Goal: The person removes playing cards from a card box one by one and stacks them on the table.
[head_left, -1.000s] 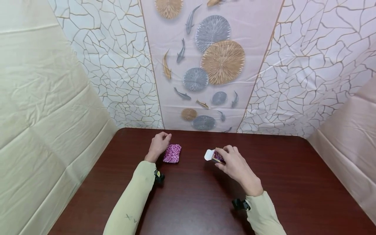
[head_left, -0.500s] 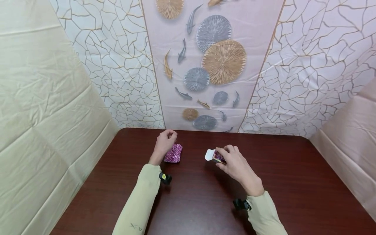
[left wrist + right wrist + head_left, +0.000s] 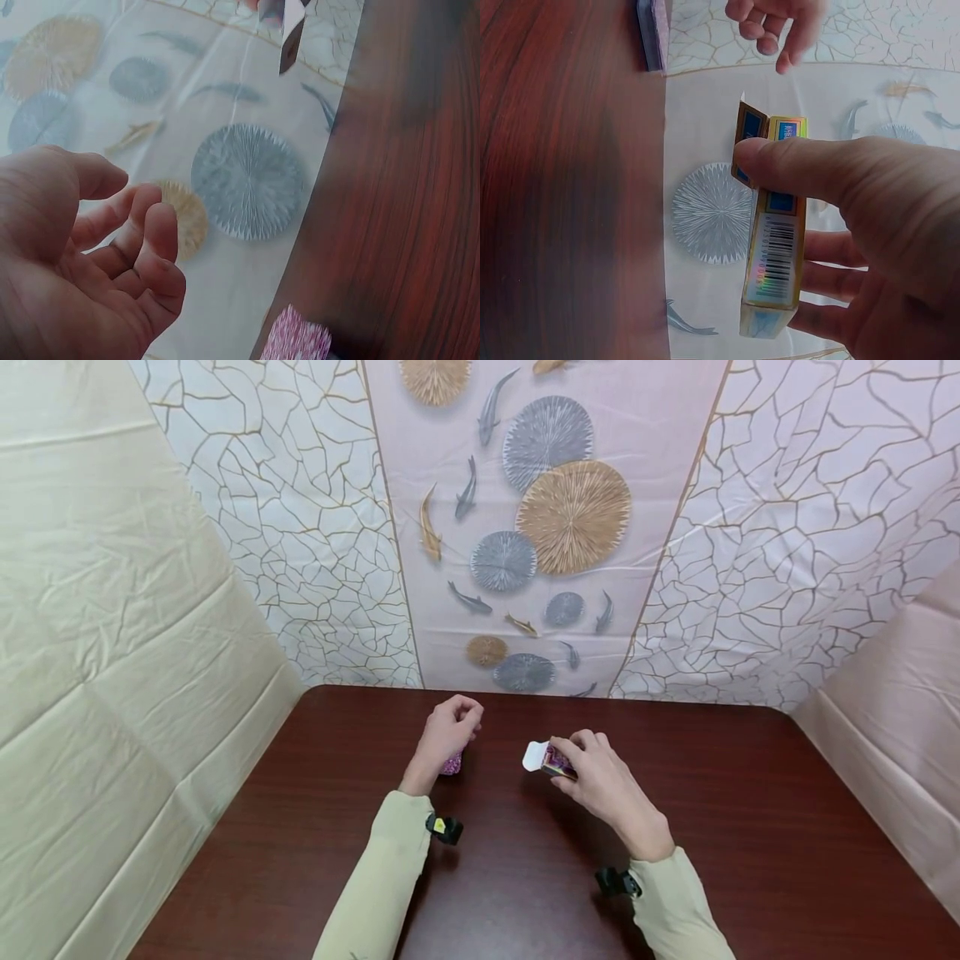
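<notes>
My right hand [image 3: 607,785] grips a small playing-card box [image 3: 771,255] above the table, thumb on one side and fingers on the other. The box is gold-edged, with a barcode on its side. Its white-lined flap [image 3: 535,756] stands open toward the left. My left hand [image 3: 442,735] hovers over a stack of cards [image 3: 452,766] with pink patterned backs and hides most of it in the head view. In the left wrist view this hand's fingers [image 3: 161,232] are loosely bent and hold nothing. A corner of the card stack [image 3: 296,336] shows below them.
Both hands are over a dark red-brown wooden table [image 3: 510,877]. Behind it hangs a patterned cloth [image 3: 495,527] with fish and round leaf shapes. Pale cloth covers the left side [image 3: 135,693] and the right side. Each wrist wears a small black camera [image 3: 447,829].
My left hand has moved right, from beside the card stack to over it, covering most of it. My right hand and the box have stayed almost still.
</notes>
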A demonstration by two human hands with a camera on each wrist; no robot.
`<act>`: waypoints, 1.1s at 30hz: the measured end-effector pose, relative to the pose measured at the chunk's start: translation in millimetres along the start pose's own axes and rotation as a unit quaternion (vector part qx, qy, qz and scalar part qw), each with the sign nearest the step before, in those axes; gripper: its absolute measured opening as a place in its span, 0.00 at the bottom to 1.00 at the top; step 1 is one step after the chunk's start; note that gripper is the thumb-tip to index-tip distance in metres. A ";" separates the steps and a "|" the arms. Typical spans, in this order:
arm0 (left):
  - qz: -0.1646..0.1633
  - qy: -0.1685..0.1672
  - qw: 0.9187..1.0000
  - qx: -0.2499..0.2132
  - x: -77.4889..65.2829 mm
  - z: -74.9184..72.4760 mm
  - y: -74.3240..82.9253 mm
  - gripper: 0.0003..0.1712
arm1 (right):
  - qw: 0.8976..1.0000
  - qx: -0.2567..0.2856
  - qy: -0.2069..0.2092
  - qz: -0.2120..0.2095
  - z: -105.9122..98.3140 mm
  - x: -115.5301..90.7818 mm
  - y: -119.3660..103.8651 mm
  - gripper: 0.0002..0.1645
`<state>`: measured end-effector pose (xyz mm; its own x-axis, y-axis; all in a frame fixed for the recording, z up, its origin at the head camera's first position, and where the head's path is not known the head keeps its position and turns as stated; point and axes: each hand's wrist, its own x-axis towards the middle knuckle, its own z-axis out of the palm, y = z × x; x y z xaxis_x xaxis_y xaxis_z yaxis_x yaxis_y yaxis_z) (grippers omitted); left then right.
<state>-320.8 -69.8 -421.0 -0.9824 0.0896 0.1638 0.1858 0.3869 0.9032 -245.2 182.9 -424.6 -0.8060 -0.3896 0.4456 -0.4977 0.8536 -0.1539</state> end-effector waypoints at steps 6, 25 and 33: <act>0.001 -0.013 1.000 -0.006 -4.8 13.8 9.3 0.11 | 1.000 0.002 0.003 -0.005 -1.1 0.1 -1.1 0.32; -0.023 -0.096 0.993 -0.065 -23.7 46.5 28.5 0.11 | 1.000 -0.002 0.009 -0.015 -2.5 0.6 -2.3 0.31; -0.043 -0.106 0.992 -0.049 -23.9 64.5 26.7 0.12 | 1.000 0.001 0.011 -0.013 -2.7 1.1 -0.9 0.33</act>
<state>-291.2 -2.4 -426.3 -0.9669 0.2550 0.0076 0.0893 0.3103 0.9464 -244.8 182.6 -421.6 -0.7858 -0.4039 0.4684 -0.5190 0.8425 -0.1441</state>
